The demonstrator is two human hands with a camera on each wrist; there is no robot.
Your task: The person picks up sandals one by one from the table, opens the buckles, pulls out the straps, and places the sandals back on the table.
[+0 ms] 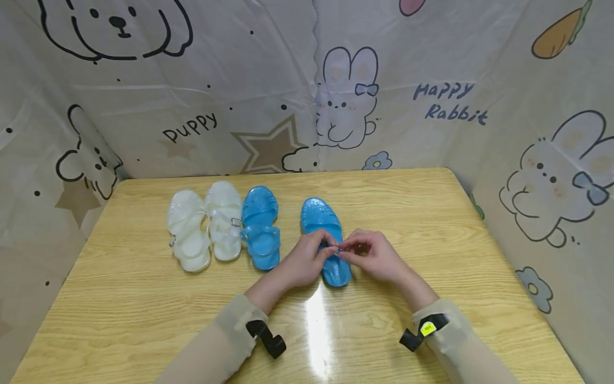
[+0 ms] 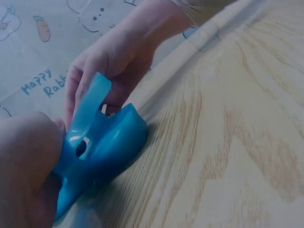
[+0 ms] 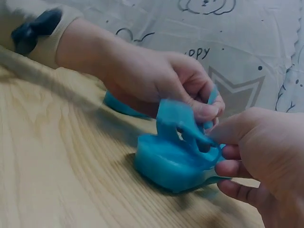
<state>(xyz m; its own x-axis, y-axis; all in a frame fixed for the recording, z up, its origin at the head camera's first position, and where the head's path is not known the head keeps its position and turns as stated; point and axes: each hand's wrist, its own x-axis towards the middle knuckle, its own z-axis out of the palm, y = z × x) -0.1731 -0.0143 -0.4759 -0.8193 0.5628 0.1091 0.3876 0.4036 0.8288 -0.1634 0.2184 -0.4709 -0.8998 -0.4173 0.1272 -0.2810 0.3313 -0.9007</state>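
Observation:
A blue jelly sandal (image 1: 320, 214) lies toe away from me on the table, with both hands at its ankle strap. My left hand (image 1: 306, 260) pinches the strap between thumb and forefinger; the strap end (image 3: 212, 95) sticks up past its fingers in the right wrist view. From the other side my right hand (image 1: 376, 256) pinches the strap by the small metal buckle (image 1: 339, 250), fingertips close to the left thumb. In the left wrist view the sandal's heel (image 2: 128, 128) rests on the wood, and a loop of strap stands above it. Fingers partly hide the buckle.
Left of the hands stands a second blue sandal (image 1: 260, 205), beside two whitish sandals (image 1: 187, 207) with buckled straps. The wooden table (image 1: 408, 202) meets a printed cloth backdrop (image 1: 268, 64) at the back and sides.

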